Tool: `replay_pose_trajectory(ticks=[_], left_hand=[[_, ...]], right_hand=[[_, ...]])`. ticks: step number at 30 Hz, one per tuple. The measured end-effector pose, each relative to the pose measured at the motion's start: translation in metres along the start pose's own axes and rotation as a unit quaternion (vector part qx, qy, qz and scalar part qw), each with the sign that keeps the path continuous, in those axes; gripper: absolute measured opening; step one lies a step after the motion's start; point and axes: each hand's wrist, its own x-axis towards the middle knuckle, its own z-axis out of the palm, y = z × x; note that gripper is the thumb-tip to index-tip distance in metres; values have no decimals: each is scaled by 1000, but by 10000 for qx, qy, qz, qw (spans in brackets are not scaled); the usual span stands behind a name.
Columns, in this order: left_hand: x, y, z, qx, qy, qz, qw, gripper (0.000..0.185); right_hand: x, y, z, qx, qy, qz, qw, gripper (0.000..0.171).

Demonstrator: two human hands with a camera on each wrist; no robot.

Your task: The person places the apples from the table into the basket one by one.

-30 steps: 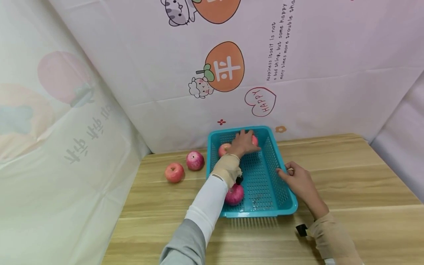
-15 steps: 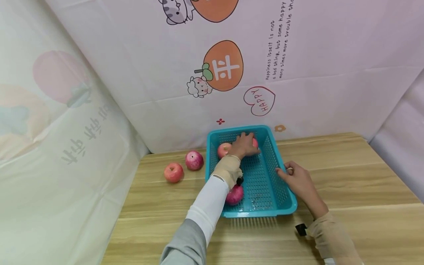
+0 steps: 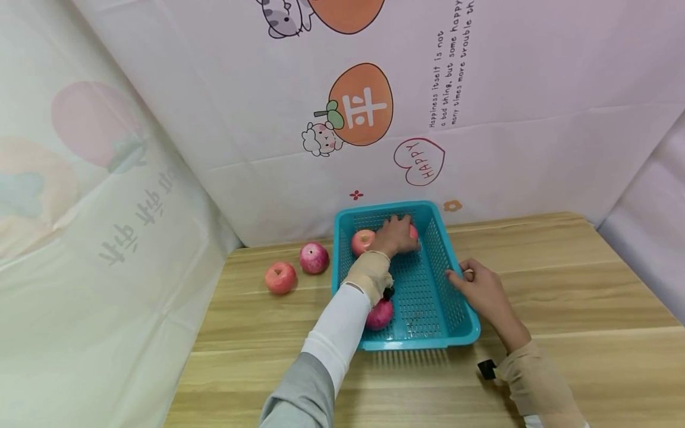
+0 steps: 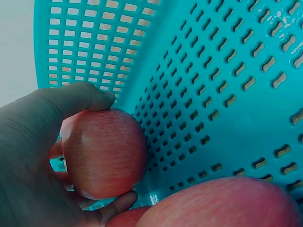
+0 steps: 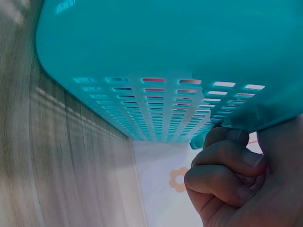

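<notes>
Inside the blue-green plastic basket [image 3: 428,285], at its far right corner, my left hand [image 3: 393,236] holds a pinkish-red apple [image 4: 104,153]. Its thumb lies over the apple's top and fingers curl round the other side. Another apple [image 3: 363,242] sits beside it, left of the hand. Partly covered by my left forearm, a round purple-red thing [image 3: 380,315] lies near the basket's front; it may be a red onion, but I cannot tell. My right hand [image 3: 481,291] pinches the basket's right rim, its fingers curled in the right wrist view [image 5: 227,170].
On the wooden table [image 3: 562,297], left of the basket, lie an apple [image 3: 280,277] and a purple-red round thing [image 3: 314,258] with a pale top. A printed cloth [image 3: 508,148] hangs behind the table's back edge.
My left hand's thumb has drawn in closer to the apple, and the hand sits slightly lower. The right hand and the basket have stayed in place.
</notes>
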Motion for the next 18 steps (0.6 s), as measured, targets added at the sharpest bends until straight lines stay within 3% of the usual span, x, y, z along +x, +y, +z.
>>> replay_pose_trajectory(ticks=[6,18], left_hand=[[-11,3,-2,-41,22,64,10000,75],[-12,4,2,11,-237,-20,9997,72]], right_hand=[[0,0,0,-50,6,6,10000,43],[0,-1,-1,-89,-40,49,9999,44]])
